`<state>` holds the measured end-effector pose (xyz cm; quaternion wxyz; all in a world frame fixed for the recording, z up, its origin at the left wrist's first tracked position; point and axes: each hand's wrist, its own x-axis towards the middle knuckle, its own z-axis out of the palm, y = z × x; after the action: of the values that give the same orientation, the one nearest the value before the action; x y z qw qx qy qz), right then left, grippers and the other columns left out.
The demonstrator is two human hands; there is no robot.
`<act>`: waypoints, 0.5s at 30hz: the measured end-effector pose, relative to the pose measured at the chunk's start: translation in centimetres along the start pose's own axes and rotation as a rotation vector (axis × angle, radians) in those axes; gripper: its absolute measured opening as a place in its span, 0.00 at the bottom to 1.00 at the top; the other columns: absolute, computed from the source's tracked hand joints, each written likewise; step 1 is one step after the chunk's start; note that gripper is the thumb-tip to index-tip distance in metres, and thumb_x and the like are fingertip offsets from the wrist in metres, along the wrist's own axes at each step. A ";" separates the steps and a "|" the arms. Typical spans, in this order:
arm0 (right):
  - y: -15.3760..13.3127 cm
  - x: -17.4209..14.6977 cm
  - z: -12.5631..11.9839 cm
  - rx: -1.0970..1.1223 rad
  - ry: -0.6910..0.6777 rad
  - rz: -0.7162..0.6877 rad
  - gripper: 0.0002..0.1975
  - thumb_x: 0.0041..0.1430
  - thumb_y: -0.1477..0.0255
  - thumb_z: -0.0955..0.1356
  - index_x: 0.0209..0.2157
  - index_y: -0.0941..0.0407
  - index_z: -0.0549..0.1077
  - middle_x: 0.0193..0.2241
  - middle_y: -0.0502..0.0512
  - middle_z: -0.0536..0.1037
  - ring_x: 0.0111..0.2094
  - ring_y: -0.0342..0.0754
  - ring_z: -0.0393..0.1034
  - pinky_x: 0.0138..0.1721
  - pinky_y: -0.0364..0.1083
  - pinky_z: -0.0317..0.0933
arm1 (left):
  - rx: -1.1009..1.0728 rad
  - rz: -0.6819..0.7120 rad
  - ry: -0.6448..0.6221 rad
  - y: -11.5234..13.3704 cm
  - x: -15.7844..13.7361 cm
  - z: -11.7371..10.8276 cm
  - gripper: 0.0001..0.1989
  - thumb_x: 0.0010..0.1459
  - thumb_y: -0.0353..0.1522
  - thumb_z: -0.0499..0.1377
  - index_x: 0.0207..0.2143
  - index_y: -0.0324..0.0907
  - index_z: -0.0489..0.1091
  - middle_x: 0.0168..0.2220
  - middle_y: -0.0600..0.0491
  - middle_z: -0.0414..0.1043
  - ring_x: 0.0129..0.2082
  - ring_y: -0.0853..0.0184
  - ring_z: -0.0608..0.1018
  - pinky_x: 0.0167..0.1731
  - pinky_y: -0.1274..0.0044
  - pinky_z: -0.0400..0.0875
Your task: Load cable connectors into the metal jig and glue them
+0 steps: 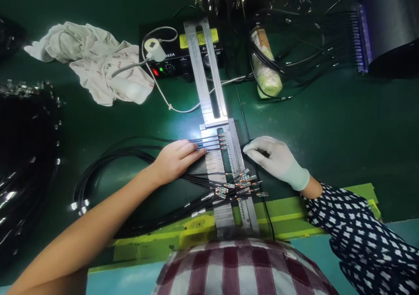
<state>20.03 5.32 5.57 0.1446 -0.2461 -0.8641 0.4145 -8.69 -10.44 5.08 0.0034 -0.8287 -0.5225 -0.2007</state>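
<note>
My bare left hand (176,159) rests at the left edge of a slotted metal fixture (214,166), its fingers pressed together over several thin black cables (211,143). Those cables run side by side across the fixture, and their small connector ends (223,141) sit over its slot. To the right of the fixture is my right hand (275,157) in a white glove, thumb and forefinger pinched close together. Anything between those fingertips is too small to make out. More loose cable ends with metal connectors (240,183) lie in a heap across the fixture's lower part.
Behind the fixture stands a black control box (173,66) with lit indicators and a white plug (155,49). A crumpled cloth (114,68) lies left, a wrapped bottle-like object (266,68) right. Dark cable bundles (26,155) cover the left side; a grey cylinder (393,29) is far right.
</note>
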 end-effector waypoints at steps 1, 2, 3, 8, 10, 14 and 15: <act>0.0 0.0 0.0 -0.005 0.003 0.002 0.08 0.68 0.69 0.66 0.37 0.51 0.78 0.37 0.49 0.81 0.40 0.50 0.74 0.44 0.50 0.64 | -0.008 -0.010 0.002 0.1 0.0 0.2 0.16 0.68 0.29 0.48 0.53 0.45 0.70 0.34 0.49 0.73 0.32 0.67 0.72 0.32 0.75 0.67; 0.0 0.0 0.0 -0.008 0.004 0.002 0.08 0.67 0.68 0.66 0.37 0.51 0.78 0.37 0.49 0.81 0.40 0.50 0.74 0.44 0.50 0.64 | -0.011 -0.018 0.002 0.2 -0.1 0.3 0.17 0.68 0.28 0.48 0.54 0.45 0.70 0.35 0.49 0.73 0.32 0.67 0.72 0.33 0.74 0.67; 0.0 0.1 0.0 -0.010 0.002 0.002 0.08 0.67 0.68 0.66 0.37 0.51 0.78 0.37 0.49 0.81 0.40 0.50 0.74 0.44 0.50 0.64 | -0.008 -0.023 -0.001 0.4 -0.1 0.4 0.17 0.68 0.28 0.48 0.54 0.45 0.70 0.35 0.49 0.73 0.33 0.67 0.72 0.33 0.74 0.66; -0.1 0.2 0.0 -0.008 -0.010 0.000 0.08 0.67 0.69 0.66 0.37 0.51 0.78 0.37 0.49 0.81 0.40 0.50 0.74 0.44 0.50 0.64 | 0.079 -0.142 -0.031 2.1 -0.8 0.3 0.17 0.67 0.28 0.50 0.55 0.45 0.70 0.41 0.46 0.73 0.40 0.62 0.72 0.39 0.70 0.63; -0.1 0.3 0.0 -0.004 -0.009 -0.007 0.08 0.67 0.69 0.66 0.37 0.51 0.78 0.37 0.48 0.81 0.40 0.50 0.74 0.44 0.50 0.64 | 0.186 -0.200 -0.017 2.9 -0.9 0.0 0.17 0.66 0.27 0.51 0.55 0.46 0.70 0.41 0.46 0.72 0.42 0.60 0.71 0.41 0.67 0.61; 0.0 0.4 0.0 0.000 0.002 -0.010 0.07 0.67 0.70 0.67 0.36 0.51 0.78 0.37 0.47 0.81 0.40 0.49 0.74 0.44 0.49 0.63 | 0.240 -0.174 -0.044 3.8 0.3 -0.3 0.15 0.65 0.28 0.54 0.52 0.44 0.72 0.36 0.49 0.72 0.37 0.62 0.69 0.39 0.67 0.57; 0.0 0.4 0.0 -0.002 0.005 -0.008 0.07 0.67 0.70 0.67 0.36 0.51 0.78 0.37 0.47 0.81 0.40 0.49 0.73 0.44 0.49 0.63 | 0.229 -0.153 -0.053 3.8 0.9 -0.1 0.15 0.65 0.28 0.54 0.52 0.43 0.72 0.36 0.49 0.72 0.36 0.62 0.69 0.39 0.67 0.57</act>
<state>19.67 5.51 5.59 0.1482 -0.2441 -0.8650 0.4125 -5.09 -11.43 6.27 0.0688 -0.7857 -0.6035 -0.1173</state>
